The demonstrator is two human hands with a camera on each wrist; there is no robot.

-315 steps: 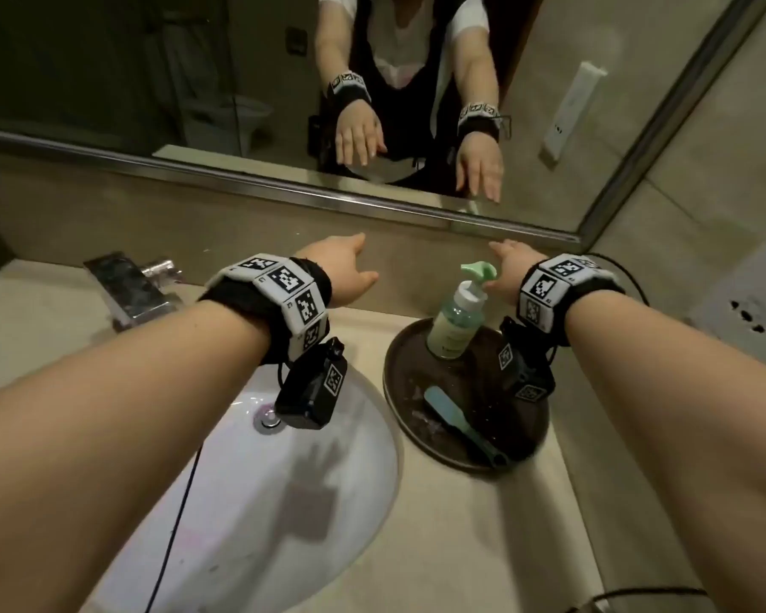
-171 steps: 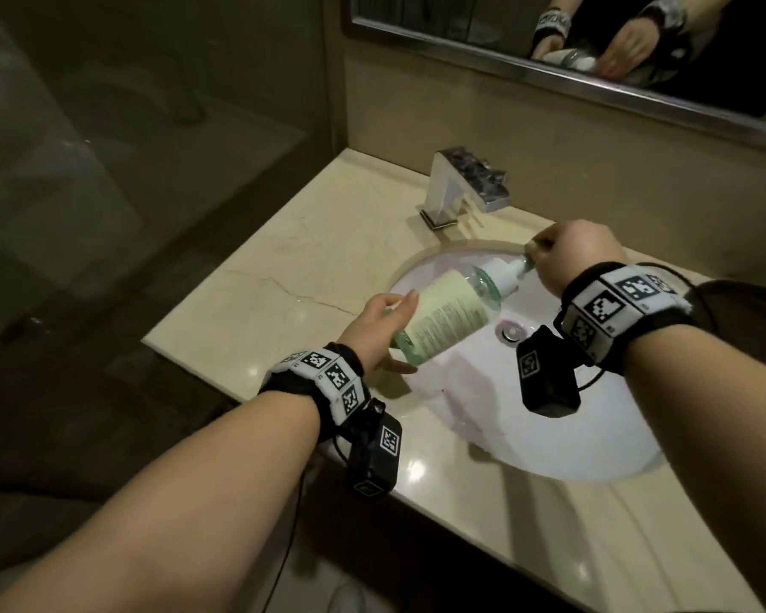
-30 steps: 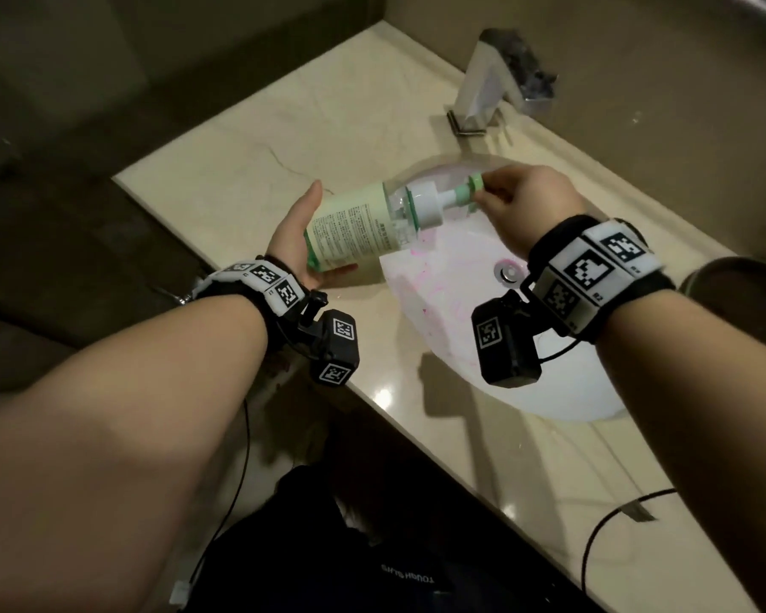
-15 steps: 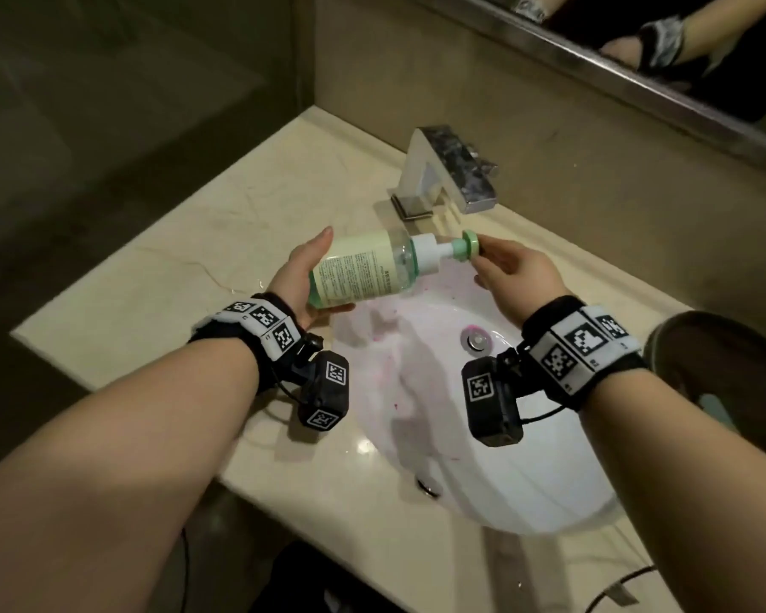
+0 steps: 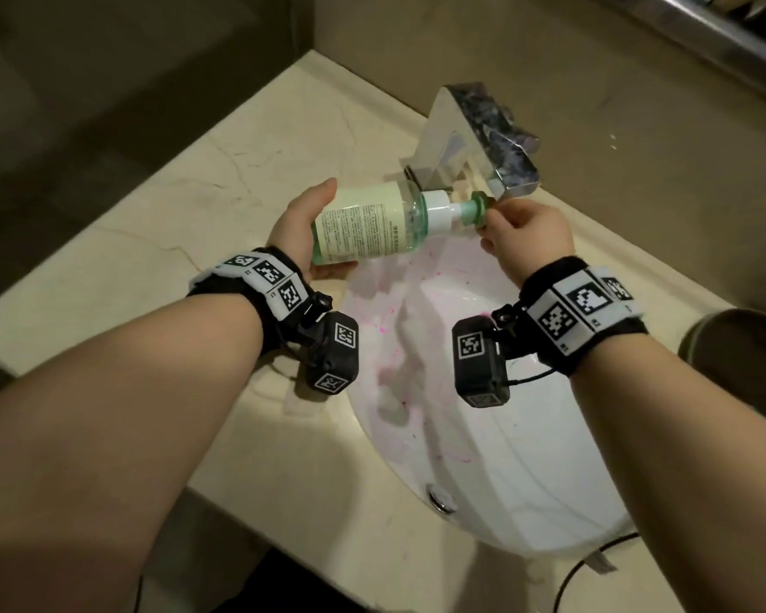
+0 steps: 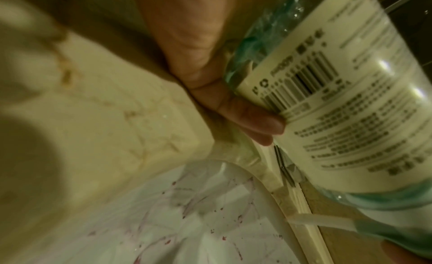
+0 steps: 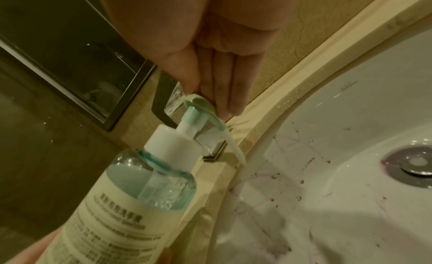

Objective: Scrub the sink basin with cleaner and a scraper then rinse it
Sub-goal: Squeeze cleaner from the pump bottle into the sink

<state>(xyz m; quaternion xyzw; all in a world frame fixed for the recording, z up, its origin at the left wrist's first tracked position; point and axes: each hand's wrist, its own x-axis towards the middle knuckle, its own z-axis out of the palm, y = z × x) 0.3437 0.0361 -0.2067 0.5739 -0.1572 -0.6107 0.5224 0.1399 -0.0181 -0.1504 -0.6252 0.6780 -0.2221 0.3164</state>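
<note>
Sink basin (image 5: pixel 527 471) set into the countertop (image 5: pixel 186 223), faucet (image 5: pixel 474 139) behind it at the back rim, drain (image 7: pixel 413 163) in the basin floor. Cleaner bottle (image 5: pixel 372 225) lies sideways above the basin's back-left rim, just in front of the faucet, left hand (image 5: pixel 304 232) around its base on the left, right hand (image 5: pixel 525 238) on the pump head (image 5: pixel 478 210) at the right. Stream of cleaner (image 7: pixel 235 146) runs from the nozzle down onto the basin wall near the rim; dark tray (image 5: pixel 744 356) sits on the counter right of the basin.
</note>
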